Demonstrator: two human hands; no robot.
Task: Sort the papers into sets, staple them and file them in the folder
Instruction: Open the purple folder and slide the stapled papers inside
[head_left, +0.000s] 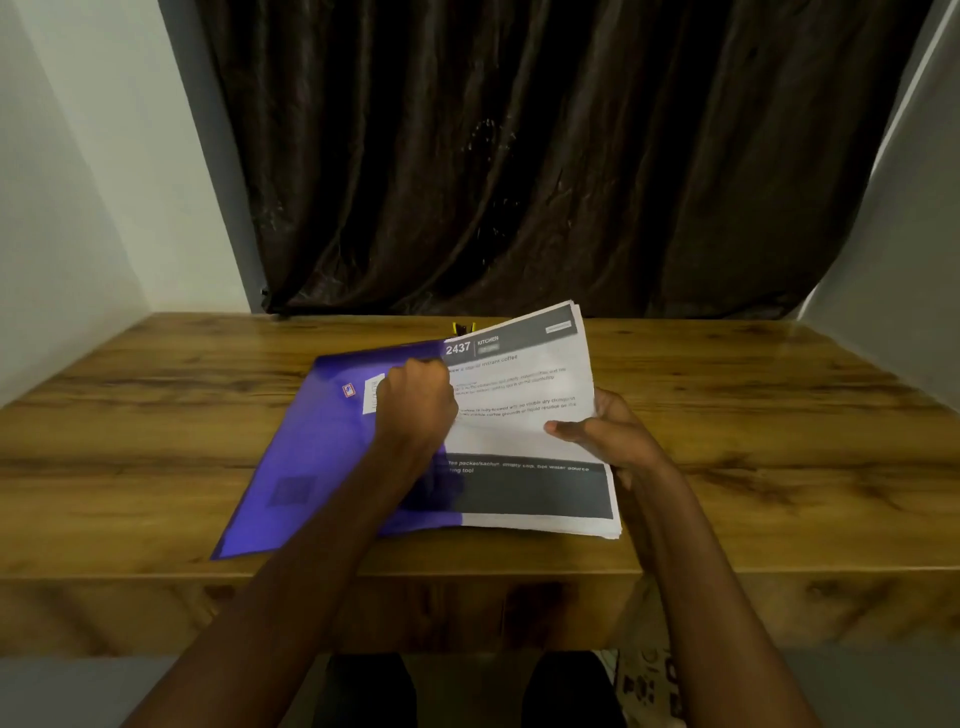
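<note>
A translucent purple folder (306, 457) lies on the wooden table (779, 467), its right part lapping over a stack of printed papers (524, 415). The top sheet carries a dark header reading "2437 KITCHEN". My left hand (415, 400) is curled at the folder's edge, where folder and papers meet, and seems to grip that edge. My right hand (608, 431) holds the stack's right side, thumb pressed on the top sheet and fingers underneath. The stack is tilted up off the table at its far end.
A small black and yellow object (464, 328), perhaps a stapler, peeks out behind the papers at the back of the table. A dark curtain (519, 156) hangs behind the table. White walls close in on both sides.
</note>
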